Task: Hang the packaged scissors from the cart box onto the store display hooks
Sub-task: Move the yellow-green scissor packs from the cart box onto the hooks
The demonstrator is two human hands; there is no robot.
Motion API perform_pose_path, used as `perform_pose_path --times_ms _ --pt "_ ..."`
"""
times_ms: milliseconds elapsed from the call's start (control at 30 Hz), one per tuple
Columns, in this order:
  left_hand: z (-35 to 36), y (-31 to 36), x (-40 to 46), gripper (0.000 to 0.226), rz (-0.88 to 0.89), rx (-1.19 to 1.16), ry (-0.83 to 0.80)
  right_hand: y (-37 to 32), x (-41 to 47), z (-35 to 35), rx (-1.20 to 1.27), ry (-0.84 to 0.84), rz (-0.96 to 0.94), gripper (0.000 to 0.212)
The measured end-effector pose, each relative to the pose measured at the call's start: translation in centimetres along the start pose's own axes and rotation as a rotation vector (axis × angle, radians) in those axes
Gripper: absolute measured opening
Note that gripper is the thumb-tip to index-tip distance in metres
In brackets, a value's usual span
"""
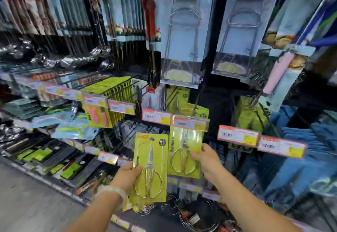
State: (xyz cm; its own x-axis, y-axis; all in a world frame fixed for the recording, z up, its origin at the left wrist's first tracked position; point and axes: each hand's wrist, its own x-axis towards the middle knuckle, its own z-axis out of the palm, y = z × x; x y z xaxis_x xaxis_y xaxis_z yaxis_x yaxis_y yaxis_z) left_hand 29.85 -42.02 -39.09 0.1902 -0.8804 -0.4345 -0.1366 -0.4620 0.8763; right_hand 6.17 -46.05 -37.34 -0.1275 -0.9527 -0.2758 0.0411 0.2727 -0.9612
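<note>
My left hand (128, 174) grips a yellow-green scissors package (152, 166) by its lower left edge, holding it upright in front of the shelves. My right hand (207, 160) pinches the right side of a second scissors package (184, 151), which hangs just under a price tag (190, 123) on a display hook. More yellow-green packages (187, 104) hang further back on the same hooks. The cart box is out of view.
Rows of hooks carry kitchen tools, ladles and tongs (150, 31) above. Red-framed price tags (238, 135) stick out toward me at hook ends. Blue cloths (300, 158) fill the right side. Grey floor (27, 204) lies at lower left.
</note>
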Motion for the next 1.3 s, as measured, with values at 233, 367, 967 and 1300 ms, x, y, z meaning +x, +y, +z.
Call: perform_pose_path --times_ms 233,367,967,1300 --pt "-1.1 -0.1 4.2 0.027 0.017 0.075 -0.114 0.5 1.1 1.8 0.059 0.080 0.057 0.018" --pt "-1.7 -2.4 9.1 0.055 0.012 0.080 -0.181 0.7 1.1 1.9 0.135 0.108 0.040 0.026" --pt "-1.8 0.7 7.4 0.014 0.040 0.074 -0.271 0.7 0.8 1.5 0.280 0.071 0.030 0.024" --pt "-2.2 1.0 7.3 0.013 0.041 0.079 -0.290 1.6 0.5 1.1 0.319 0.045 0.042 0.024"
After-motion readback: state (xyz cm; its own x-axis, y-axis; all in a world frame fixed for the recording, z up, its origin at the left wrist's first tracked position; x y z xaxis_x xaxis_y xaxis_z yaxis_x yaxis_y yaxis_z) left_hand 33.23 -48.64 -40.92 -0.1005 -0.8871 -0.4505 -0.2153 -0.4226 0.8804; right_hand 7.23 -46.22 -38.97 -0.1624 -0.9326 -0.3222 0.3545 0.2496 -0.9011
